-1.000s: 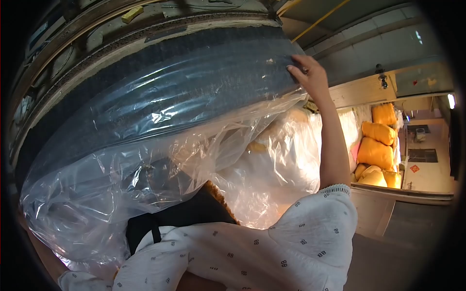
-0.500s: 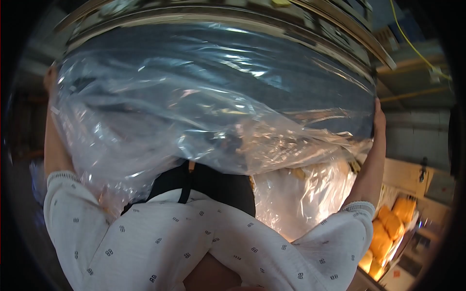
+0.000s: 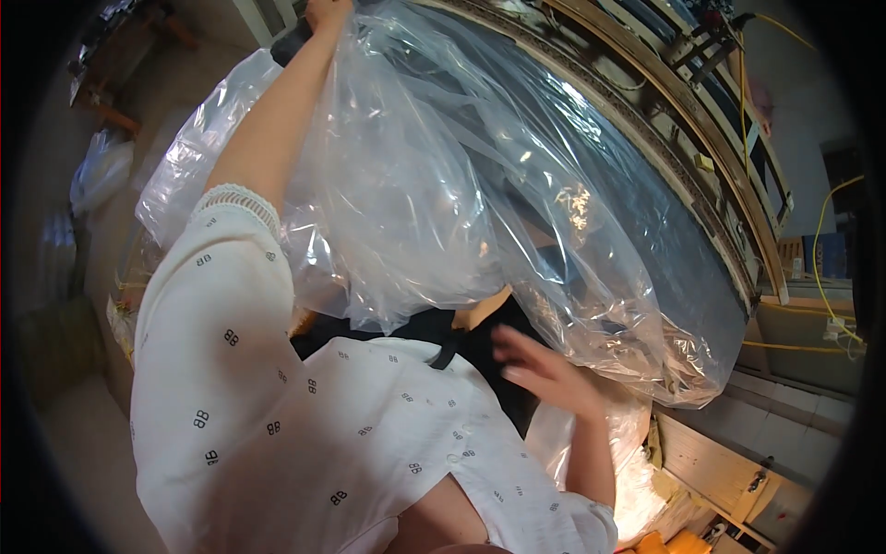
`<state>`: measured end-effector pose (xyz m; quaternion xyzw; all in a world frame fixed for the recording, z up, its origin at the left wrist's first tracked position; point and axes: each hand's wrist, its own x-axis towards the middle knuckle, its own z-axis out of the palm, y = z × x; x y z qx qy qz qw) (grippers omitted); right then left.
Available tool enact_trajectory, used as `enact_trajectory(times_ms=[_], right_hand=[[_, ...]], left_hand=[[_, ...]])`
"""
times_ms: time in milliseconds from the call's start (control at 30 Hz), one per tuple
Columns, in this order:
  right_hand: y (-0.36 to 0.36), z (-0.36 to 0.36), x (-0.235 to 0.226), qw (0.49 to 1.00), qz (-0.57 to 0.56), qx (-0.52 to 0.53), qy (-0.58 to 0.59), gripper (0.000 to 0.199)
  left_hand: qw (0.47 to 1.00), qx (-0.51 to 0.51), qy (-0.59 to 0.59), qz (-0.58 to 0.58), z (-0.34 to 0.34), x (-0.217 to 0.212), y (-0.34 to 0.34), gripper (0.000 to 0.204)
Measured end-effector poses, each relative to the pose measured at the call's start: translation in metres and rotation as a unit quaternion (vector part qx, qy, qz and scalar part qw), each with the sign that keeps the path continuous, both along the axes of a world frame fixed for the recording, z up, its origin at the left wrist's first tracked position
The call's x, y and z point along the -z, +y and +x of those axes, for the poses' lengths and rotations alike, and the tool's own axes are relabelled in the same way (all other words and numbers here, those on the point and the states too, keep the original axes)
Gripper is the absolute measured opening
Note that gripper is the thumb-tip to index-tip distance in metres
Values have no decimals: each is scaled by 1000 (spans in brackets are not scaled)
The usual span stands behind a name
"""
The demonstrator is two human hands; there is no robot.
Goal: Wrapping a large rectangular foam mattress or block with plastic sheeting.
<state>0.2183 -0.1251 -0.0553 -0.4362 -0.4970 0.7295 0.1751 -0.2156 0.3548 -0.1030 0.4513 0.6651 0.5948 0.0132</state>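
A big clear plastic bag (image 3: 434, 185) billows in front of me, pulled over a large dark curved object (image 3: 674, 249) that shows through the film. My left hand (image 3: 328, 13) is raised to the upper edge of the view and grips the bag's top there, the arm stretched up along the plastic. Below the bag's lower fold, my right hand (image 3: 543, 369) hangs blurred with fingers spread, holding nothing and just short of the plastic. A white patterned top (image 3: 305, 434) and a black strap (image 3: 450, 346) fill the lower middle.
Curved wooden rails (image 3: 701, 120) run along the upper right behind the dark object. A yellow cable (image 3: 826, 217) hangs at the right. Another clear bag (image 3: 100, 171) lies on the floor at left. A wooden bench (image 3: 715, 462) and orange pieces (image 3: 664, 540) sit at lower right.
The view has swung around. My right hand has let go of the bag's edge and dropped low and open. My left hand stays up on the plastic.
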Motion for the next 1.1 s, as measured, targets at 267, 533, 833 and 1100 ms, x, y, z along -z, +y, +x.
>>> enact_trajectory(times_ms=[267, 533, 833, 1100], right_hand=[[42, -70, 99, 894, 309, 254, -199, 34], [-83, 87, -110, 847, 117, 485, 185, 40], [-118, 8, 31, 773, 169, 580, -192, 42], [-325, 249, -184, 217, 354, 475, -775, 30]], left_hand=[[998, 37, -2, 46, 11, 4, -4, 24], [988, 94, -80, 92, 2, -6, -17, 25], [988, 118, -60, 75, -33, 13, 17, 29], [955, 284, -15, 85, 44, -15, -33, 21]])
